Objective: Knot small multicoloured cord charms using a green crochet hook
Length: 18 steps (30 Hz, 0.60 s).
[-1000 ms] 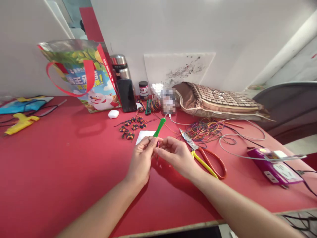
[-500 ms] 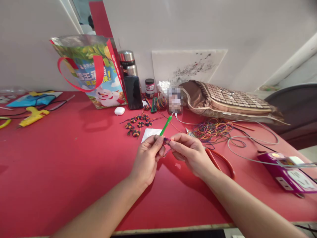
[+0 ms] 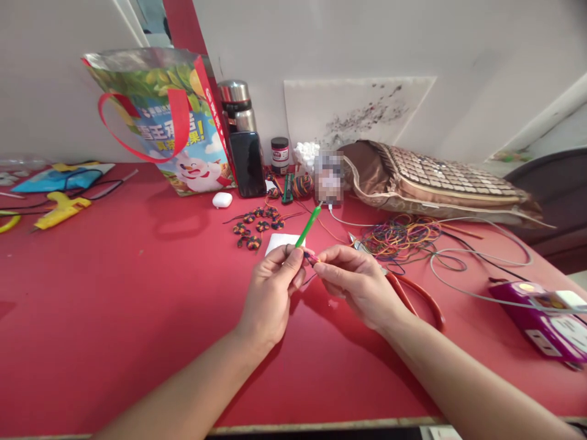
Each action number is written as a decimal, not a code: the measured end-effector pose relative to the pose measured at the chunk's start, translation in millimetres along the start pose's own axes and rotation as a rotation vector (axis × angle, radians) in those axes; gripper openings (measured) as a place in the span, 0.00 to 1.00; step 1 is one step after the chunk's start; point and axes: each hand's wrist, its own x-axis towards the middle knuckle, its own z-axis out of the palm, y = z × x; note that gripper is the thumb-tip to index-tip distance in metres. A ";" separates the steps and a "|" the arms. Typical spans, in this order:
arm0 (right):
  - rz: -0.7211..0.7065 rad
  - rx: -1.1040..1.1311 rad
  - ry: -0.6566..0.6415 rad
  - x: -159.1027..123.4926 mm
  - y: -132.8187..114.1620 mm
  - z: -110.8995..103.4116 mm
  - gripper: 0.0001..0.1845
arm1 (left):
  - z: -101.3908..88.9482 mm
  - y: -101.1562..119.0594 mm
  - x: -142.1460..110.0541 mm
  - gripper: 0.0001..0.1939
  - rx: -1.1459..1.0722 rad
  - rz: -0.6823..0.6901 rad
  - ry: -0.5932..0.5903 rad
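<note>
1. Red counter (image 3: 137, 305), backed by a pale wall (image 3: 257, 36), is lined at the rear with a printed shopping bag (image 3: 151, 119), a steel vacuum flask (image 3: 235, 91) and a black phone (image 3: 247, 165), the phone stood nearly upright and presumably propped by what is behind it.
2. Green-handled tool (image 3: 308, 227), perhaps a crochet hook, is gripped by the fingers of the left hand (image 3: 269, 294), its handle slanted up and away, seemingly so that the near side is left free.
3. Small multicoloured cord piece (image 3: 312, 258) is held between both hands, just in front of a white paper (image 3: 284, 240); its right end is pinched by the fingers of the right hand (image 3: 362, 284), apparently to be kept steady. How its left end is gripped cannot be told.
4. Tangled cord (image 3: 397, 238) is heaped beyond the right hand, beside red-handled scissors (image 3: 430, 297) partly hidden by it, both probably placed for easy reach.
5. Knotted cord rosettes (image 3: 254, 242) are grouped left of the paper, likely kept apart from loose strands so that snags are avoided.
</note>
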 end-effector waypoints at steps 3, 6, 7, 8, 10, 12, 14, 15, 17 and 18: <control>-0.012 -0.017 -0.013 -0.8 0.4 -0.2 0.17 | 0.3 0.4 0.1 0.17 -0.008 0.005 -0.018; 0.024 -0.006 -0.020 -1.7 -1.8 1.0 0.17 | 0.6 0.8 0.4 0.17 -0.023 -0.009 -0.024; 0.040 0.004 -0.020 -1.9 -2.7 1.5 0.17 | 0.5 1.0 0.7 0.18 -0.022 -0.010 -0.020; 0.055 0.017 -0.018 -2.2 -3.6 2.1 0.17 | 0.3 1.2 1.0 0.18 -0.024 -0.011 -0.003; 0.077 0.042 -0.015 -2.5 -4.8 3.1 0.18 | -0.3 1.5 1.8 0.18 -0.026 -0.013 0.033; 0.080 0.051 -0.018 -2.5 -5.6 3.6 0.18 | -0.7 1.7 2.4 0.18 -0.041 -0.013 0.058; 0.077 0.050 -0.024 -2.6 -5.8 3.6 0.18 | -0.8 1.6 2.8 0.18 -0.061 -0.012 0.063; 0.077 0.051 -0.028 -2.6 -5.9 3.3 0.17 | -0.7 1.5 2.8 0.18 -0.069 -0.011 0.062; 0.085 0.058 -0.033 -2.9 -5.6 2.7 0.17 | -0.3 1.4 2.9 0.19 -0.077 -0.012 0.059; 0.089 0.061 -0.036 -3.1 -5.4 2.6 0.17 | -0.2 1.4 3.0 0.19 -0.081 -0.014 0.056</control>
